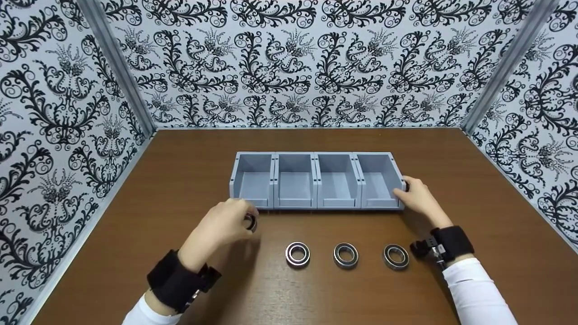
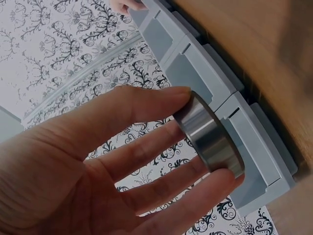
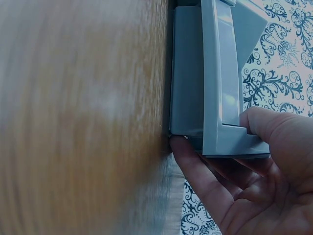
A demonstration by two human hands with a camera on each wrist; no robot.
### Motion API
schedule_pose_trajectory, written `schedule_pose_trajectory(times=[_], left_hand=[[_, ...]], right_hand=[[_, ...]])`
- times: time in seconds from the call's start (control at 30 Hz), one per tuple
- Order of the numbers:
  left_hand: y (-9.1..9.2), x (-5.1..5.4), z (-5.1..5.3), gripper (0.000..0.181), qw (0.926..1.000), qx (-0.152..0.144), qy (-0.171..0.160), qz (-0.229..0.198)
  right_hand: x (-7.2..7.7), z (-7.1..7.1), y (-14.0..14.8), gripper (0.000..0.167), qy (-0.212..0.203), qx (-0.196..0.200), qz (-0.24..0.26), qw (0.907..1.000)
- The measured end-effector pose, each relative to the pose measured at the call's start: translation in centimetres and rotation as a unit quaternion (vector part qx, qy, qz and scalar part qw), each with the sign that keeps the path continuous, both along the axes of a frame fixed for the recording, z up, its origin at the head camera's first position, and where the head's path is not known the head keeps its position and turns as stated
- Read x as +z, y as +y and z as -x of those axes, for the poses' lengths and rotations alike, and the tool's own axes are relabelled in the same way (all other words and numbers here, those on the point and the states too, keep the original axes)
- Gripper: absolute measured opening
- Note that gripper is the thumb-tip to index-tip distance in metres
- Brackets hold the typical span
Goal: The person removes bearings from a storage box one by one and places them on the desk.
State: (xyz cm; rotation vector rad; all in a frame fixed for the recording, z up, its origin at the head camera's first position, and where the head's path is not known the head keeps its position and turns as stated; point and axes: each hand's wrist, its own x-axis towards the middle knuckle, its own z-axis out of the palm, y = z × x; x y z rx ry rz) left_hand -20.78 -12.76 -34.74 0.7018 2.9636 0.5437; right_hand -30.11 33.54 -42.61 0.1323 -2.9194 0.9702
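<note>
My left hand pinches a ball bearing between thumb and fingertips, just in front of the leftmost grey bin. In the left wrist view the bearing's shiny outer ring faces the camera, held on edge. My right hand grips the front right corner of the rightmost grey bin. Its thumb lies inside the bin wall and its fingers outside, as the right wrist view shows. Three more ball bearings lie flat in a row in front of the bins: a left one, a middle one and a right one.
Two middle bins, one left of centre and one right of centre, join the outer bins in one row. All stand on a brown wooden table. Patterned walls enclose the back and sides.
</note>
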Motion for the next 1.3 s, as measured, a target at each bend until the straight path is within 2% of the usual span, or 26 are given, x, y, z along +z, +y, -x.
schedule_pose_trajectory(times=[0.13,0.37,0.63,1.0,1.3], left_hand=[[0.0,-0.1,-0.3,0.017,1.0,-0.005,-0.008,0.002],[0.1,-0.4,-0.6,0.021,0.9997,0.003,-0.026,0.003],[0.6,-0.8,-1.3,0.023,0.9996,0.006,-0.028,-0.003],[0.7,-2.2,-1.6,0.029,0.9994,0.021,-0.028,-0.002],[0.7,-3.0,-1.9,0.032,0.9995,0.017,-0.028,-0.006]], right_hand=[[0.1,0.0,0.0,0.048,-0.003,-0.001,0.002,1.0],[0.0,0.0,0.1,0.048,-0.005,0.0,0.005,1.0],[-0.1,0.0,0.2,0.046,-0.005,0.0,0.008,1.0],[-0.1,0.2,0.0,0.045,0.004,0.008,0.006,0.9999],[-0.3,0.2,0.0,0.044,0.009,0.005,0.009,0.9999]])
